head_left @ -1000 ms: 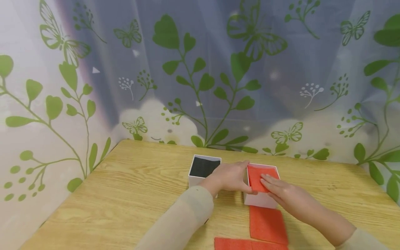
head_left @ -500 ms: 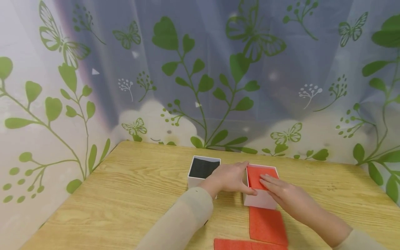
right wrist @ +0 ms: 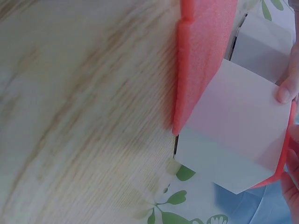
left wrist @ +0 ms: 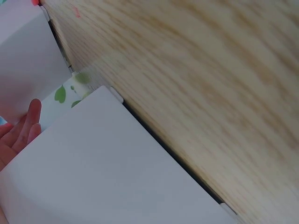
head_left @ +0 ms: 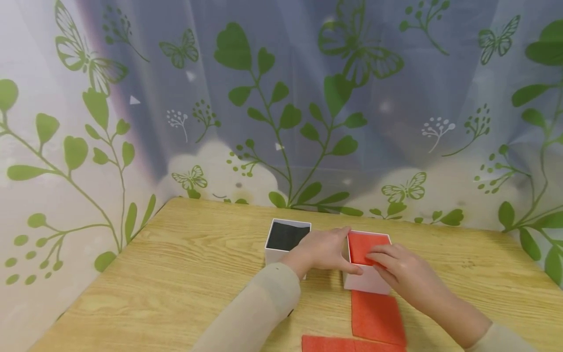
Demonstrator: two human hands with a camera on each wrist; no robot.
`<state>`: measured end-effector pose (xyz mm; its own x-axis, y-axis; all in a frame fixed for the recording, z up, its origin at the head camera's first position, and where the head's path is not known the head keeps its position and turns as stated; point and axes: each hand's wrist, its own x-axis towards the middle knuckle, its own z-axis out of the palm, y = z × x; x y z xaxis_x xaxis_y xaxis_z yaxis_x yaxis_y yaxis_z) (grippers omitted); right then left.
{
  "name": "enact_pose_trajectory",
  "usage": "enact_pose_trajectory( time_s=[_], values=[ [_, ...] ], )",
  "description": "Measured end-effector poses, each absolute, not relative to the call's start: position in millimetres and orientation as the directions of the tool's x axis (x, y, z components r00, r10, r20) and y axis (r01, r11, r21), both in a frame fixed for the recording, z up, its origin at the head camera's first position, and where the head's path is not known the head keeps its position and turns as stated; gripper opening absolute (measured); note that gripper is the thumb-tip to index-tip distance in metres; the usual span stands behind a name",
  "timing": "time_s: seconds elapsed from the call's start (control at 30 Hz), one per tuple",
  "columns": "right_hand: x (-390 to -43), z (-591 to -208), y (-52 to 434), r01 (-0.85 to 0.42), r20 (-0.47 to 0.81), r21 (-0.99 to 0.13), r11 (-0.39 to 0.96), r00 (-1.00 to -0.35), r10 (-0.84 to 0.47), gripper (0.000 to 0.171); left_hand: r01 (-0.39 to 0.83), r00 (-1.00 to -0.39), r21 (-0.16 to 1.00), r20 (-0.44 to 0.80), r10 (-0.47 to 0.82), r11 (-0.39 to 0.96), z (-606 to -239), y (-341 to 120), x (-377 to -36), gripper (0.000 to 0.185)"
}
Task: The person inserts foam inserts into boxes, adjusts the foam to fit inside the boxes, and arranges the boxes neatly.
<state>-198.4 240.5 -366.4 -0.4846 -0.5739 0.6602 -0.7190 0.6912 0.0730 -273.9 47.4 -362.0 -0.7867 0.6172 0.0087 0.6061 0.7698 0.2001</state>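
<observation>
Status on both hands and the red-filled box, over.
Left hand holds white box. Right hand at red sheet inside, partly hiding it. More red sheets on near side.

Wood-grain table (head_left: 176, 269); blue-and-white curtain (head_left: 294, 58) behind far edge, continuing along left edge, printed green leaves (head_left: 291, 116), butterflies (head_left: 190, 177).

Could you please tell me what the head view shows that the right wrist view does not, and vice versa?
Only the head view shows the black material inside the left box. Only the right wrist view shows the outer right side wall of the right box. Both show the two white boxes, red pads on the table, and parts of the left hand and right hand.
</observation>
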Motion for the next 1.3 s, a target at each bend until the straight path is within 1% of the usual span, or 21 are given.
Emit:
enact_pose_trajectory(
  time_s=[0.13,0.27,0.3,0.37,0.4,0.6,0.8,1.0,1.13,1.17,1.2,1.27,1.3],
  values=[
    [-198.9,-366.4,239.2,-0.715,0.664,0.073,0.695,-0.485,-0.569,0.057,0.607,-0.786,0.201,0.01,0.618,0.769,-361.1,47.5,-273.2,0.103],
    [-198.7,-365.5,238.2,-0.714,0.648,0.07,0.697,-0.498,-0.576,0.015,0.606,-0.787,0.203,0.007,0.617,0.769,-361.2,47.4,-273.5,0.103],
    [-198.5,-365.2,237.7,-0.714,0.646,0.07,0.697,-0.5,-0.577,0.013,0.605,-0.787,0.202,0.007,0.617,0.77,-361.4,47.2,-273.7,0.103],
    [-197.9,-364.5,237.1,-0.71,0.643,0.07,0.7,-0.505,-0.576,0.029,0.604,-0.788,0.202,0.006,0.616,0.771,-361.4,47.3,-273.9,0.102],
    [-197.6,-364.2,236.8,-0.706,0.643,0.07,0.704,-0.508,-0.574,0.031,0.604,-0.788,0.203,0.006,0.616,0.771,-361.4,47.4,-273.9,0.102],
    [-196.7,-363.5,236.0,-0.689,0.629,0.079,0.721,-0.526,-0.572,0.031,0.598,-0.791,0.214,0.005,0.612,0.772,-360.7,47.4,-273.3,0.102],
    [-197.2,-365.3,236.2,-0.686,0.615,0.114,0.718,-0.519,-0.594,0.031,0.596,-0.792,0.218,0.001,0.611,0.773,-361.2,47.1,-273.8,0.102],
    [-196.4,-366.9,236.0,-0.679,0.619,0.109,0.726,-0.525,-0.584,0.033,0.6,-0.789,0.211,-0.002,0.614,0.772,-362.1,47.5,-274.6,0.104],
    [-196.7,-367.6,236.5,-0.69,0.623,0.109,0.716,-0.514,-0.59,0.035,0.597,-0.792,0.21,-0.006,0.611,0.775,-362.2,47.5,-275.1,0.105],
    [-196.7,-367.5,237.3,-0.697,0.621,0.105,0.709,-0.511,-0.594,0.034,0.595,-0.793,0.209,-0.007,0.609,0.776,-362.3,47.5,-275.2,0.105],
    [-196.8,-367.5,238.6,-0.706,0.624,0.101,0.701,-0.504,-0.597,0.028,0.594,-0.793,0.21,-0.007,0.609,0.776,-362.3,47.7,-275.2,0.105],
    [-196.4,-366.9,242.6,-0.715,0.634,0.091,0.693,-0.495,-0.594,0.01,0.594,-0.793,0.21,-0.005,0.609,0.776,-362.5,48.0,-275.1,0.105],
    [-196.2,-365.9,245.3,-0.719,0.64,0.084,0.689,-0.491,-0.591,0.013,0.596,-0.793,0.21,-0.004,0.61,0.775,-362.7,48.2,-275.0,0.105]
  ],
)
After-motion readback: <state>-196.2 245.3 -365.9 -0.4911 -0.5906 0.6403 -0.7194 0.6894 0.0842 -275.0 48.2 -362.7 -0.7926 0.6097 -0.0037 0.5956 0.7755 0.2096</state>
